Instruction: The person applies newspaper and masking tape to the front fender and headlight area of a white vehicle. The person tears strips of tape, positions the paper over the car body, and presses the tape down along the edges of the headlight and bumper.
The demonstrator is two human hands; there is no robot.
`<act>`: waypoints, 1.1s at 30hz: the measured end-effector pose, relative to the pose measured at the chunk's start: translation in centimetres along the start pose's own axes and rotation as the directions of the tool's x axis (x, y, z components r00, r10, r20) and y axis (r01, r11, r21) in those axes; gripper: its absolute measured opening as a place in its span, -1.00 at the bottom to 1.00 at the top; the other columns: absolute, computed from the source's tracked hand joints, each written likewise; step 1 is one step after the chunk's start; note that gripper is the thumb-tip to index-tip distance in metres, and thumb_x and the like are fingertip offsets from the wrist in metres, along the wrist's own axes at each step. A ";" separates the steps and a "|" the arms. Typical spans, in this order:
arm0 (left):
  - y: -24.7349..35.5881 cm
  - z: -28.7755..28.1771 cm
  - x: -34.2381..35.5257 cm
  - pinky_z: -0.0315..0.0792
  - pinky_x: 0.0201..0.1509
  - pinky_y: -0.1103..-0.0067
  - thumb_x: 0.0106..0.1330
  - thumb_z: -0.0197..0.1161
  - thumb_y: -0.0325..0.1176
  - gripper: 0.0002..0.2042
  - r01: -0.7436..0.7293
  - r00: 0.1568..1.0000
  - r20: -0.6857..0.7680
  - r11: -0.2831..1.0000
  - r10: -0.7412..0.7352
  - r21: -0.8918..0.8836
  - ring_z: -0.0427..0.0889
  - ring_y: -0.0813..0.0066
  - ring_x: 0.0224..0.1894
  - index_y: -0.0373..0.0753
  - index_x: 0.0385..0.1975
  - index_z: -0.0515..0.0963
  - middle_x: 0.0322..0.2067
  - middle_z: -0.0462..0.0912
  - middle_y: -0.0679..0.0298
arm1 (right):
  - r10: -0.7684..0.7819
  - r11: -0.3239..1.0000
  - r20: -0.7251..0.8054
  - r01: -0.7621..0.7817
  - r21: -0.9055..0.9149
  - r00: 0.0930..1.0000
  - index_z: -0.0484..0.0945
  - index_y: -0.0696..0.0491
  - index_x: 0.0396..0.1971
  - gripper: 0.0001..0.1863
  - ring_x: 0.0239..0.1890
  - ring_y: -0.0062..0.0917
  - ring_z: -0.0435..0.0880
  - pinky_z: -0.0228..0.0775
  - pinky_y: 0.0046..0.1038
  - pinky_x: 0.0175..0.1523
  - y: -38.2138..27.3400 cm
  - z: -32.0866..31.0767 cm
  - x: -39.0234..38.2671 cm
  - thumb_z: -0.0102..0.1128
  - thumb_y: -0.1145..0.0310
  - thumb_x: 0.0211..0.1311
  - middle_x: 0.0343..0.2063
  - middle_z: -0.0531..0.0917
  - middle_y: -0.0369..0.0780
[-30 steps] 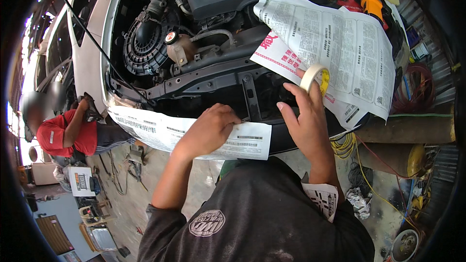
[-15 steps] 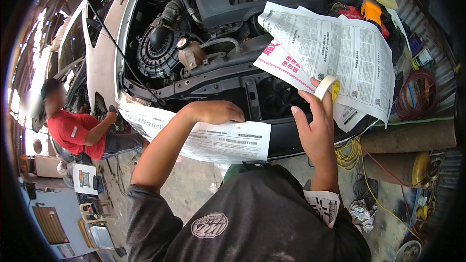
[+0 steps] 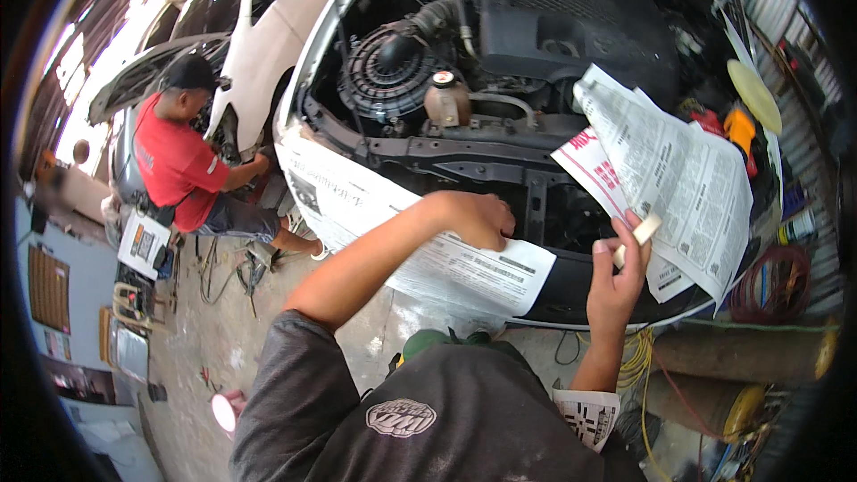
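My left hand [image 3: 482, 220] rests at the car's front edge, over the top margin of a newspaper sheet [image 3: 428, 259] that hangs across the front. Its fingers are curled down and their tips are hidden, so what they pinch does not show. Raised to the right, my right hand [image 3: 618, 275] grips a roll of cream masking tape [image 3: 637, 241], seen nearly edge-on. Just beyond the tape, a second bunch of newspaper sheets [image 3: 687, 183] lies over the right side of the engine bay. A folded piece of newspaper [image 3: 589, 415] sticks out at my right sleeve.
The open engine bay [image 3: 500, 125] holds a black engine cover [image 3: 580, 22] and a coolant bottle [image 3: 445, 100]. An orange-and-red tool [image 3: 741, 132] and a round yellow pad [image 3: 754, 95] lie far right. A person in red [image 3: 178, 156] crouches by another car at left. Hoses [image 3: 629, 366] lie at right.
My view has shifted, so the car appears farther right. My left hand's fingers have curled more tightly at the sheet's edge. The tape roll has tilted in my right hand, whose fingers have drawn in.
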State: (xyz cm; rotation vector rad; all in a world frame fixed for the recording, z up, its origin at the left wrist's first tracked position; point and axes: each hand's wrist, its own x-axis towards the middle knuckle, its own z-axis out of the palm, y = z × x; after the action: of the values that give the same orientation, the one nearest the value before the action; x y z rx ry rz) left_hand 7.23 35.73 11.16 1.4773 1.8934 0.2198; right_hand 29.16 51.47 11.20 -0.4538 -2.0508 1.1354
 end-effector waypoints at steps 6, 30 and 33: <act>13.9 6.6 -11.1 0.43 0.21 0.21 0.25 0.32 -0.27 -0.55 -0.481 0.785 -0.476 0.874 0.396 -0.065 0.54 -0.03 0.09 -0.36 0.10 0.50 0.06 0.52 -0.05 | 0.144 0.947 -0.059 -0.120 0.300 0.988 0.53 0.22 0.13 -0.67 -0.29 -0.65 0.53 0.42 -0.60 -0.24 -0.2 4.6 -1.8 0.02 0.53 0.44 0.09 0.57 -0.13; 0.8 37.2 -37.8 0.48 -0.14 0.58 0.45 0.25 -0.21 -0.74 -0.294 0.575 -0.429 0.313 -0.696 -0.903 0.59 0.63 -0.28 -0.31 -0.17 0.68 -0.31 0.72 0.35 | -0.173 0.984 0.781 0.080 0.156 0.601 0.60 0.18 -0.01 -0.75 -0.25 -0.53 0.65 0.49 -0.48 -0.05 -21.1 9.9 -17.0 0.03 0.50 0.41 -0.09 0.68 -0.12; -0.1 36.9 -40.4 0.45 -0.14 0.61 0.48 0.20 -0.25 -0.74 -0.450 0.440 -0.458 0.252 -0.773 -0.857 0.55 0.67 -0.27 -0.35 -0.16 0.65 -0.32 0.70 0.38 | -0.147 0.983 0.691 0.030 0.179 0.707 0.63 0.19 -0.09 -0.80 -0.19 -0.47 0.66 0.49 -0.43 0.02 -20.4 8.1 -19.0 0.11 0.49 0.38 -0.08 0.68 -0.12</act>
State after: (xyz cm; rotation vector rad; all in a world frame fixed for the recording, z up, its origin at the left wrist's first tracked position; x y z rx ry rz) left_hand 33.70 -11.12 1.39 -0.0271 1.8262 2.0611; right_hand 36.69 24.15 17.33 0.2163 -2.5542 1.5588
